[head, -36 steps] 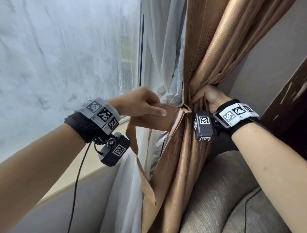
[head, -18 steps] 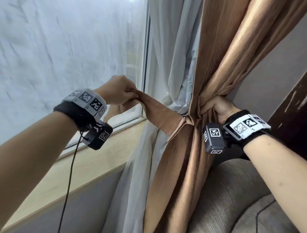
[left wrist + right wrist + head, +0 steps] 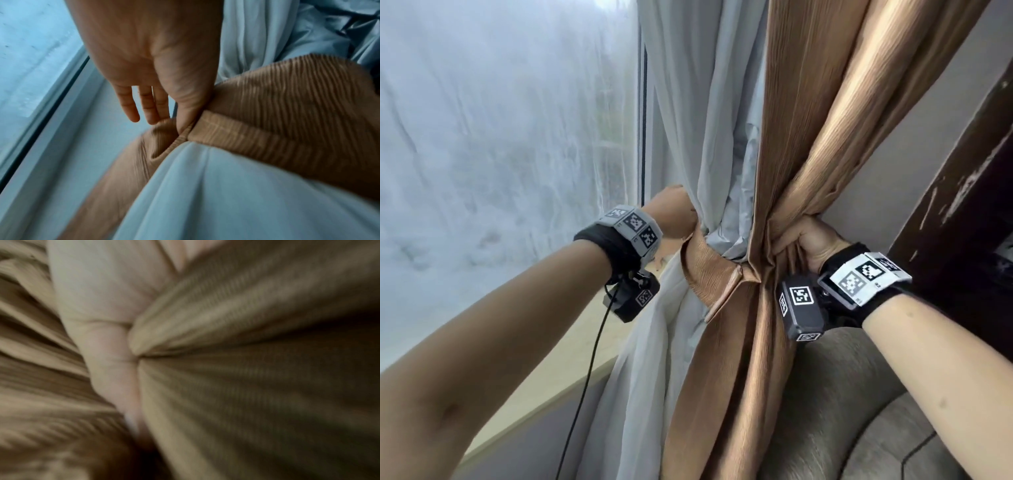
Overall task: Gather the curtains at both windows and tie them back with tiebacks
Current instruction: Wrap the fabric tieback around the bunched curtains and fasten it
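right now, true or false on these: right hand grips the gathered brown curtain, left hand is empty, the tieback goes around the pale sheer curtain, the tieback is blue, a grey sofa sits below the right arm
1. The right hand grips the gathered brown curtain. True.
2. The left hand is empty. False: it pinches the tieback between thumb and fingers, as the left wrist view shows.
3. The tieback goes around the pale sheer curtain. True: the strip passes across its front towards the window.
4. The tieback is blue. False: it is the same ribbed brown fabric as the curtain.
5. A grey sofa sits below the right arm. True.
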`<state>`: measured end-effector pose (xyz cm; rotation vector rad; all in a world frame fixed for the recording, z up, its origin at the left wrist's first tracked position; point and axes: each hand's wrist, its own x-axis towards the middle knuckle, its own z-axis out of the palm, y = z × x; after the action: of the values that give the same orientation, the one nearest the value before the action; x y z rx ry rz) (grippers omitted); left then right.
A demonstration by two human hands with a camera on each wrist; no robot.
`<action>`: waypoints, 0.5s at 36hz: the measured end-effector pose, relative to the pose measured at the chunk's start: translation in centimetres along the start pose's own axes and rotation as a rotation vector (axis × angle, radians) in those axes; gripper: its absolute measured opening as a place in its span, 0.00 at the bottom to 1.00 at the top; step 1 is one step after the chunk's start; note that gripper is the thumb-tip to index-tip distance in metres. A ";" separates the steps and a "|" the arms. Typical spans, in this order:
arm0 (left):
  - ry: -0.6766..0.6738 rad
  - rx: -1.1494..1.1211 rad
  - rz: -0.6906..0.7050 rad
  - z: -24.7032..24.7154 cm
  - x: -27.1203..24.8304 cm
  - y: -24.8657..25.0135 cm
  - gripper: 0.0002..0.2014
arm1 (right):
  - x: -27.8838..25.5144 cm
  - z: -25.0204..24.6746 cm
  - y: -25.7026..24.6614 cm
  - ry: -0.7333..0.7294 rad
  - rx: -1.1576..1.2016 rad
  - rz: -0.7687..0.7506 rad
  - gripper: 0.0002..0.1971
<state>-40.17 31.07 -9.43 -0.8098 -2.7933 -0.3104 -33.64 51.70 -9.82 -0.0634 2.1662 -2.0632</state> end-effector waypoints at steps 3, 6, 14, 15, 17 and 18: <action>-0.007 0.059 0.094 0.0 0.3 0.3 0.15 | 0.1 -0.4 0.2 -0.001 0.022 0.001 0.12; -0.056 0.061 0.159 -0.2 0.2 -0.1 0.14 | 0.2 -0.3 0.2 -0.031 0.068 0.009 0.16; -0.214 -0.181 -0.051 -2.8 0.1 -3.8 0.18 | 1.2 0.4 0.2 -0.031 0.127 0.022 0.14; -0.253 -0.214 -0.040 -3.2 0.0 -4.3 0.22 | 1.4 0.5 0.2 -0.015 0.140 0.020 0.14; -0.332 -0.229 -0.018 -3.7 -0.2 -5.1 0.25 | 1.5 0.7 0.1 -0.034 0.142 0.022 0.14; -0.359 -0.230 -0.023 -3.8 -0.3 -5.5 0.24 | 1.5 0.9 0.0 -0.052 0.134 0.020 0.14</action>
<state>-42.36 25.42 -6.63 -0.9693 -3.1428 -0.5475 -34.97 50.64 -10.01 -0.0787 1.9855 -2.1649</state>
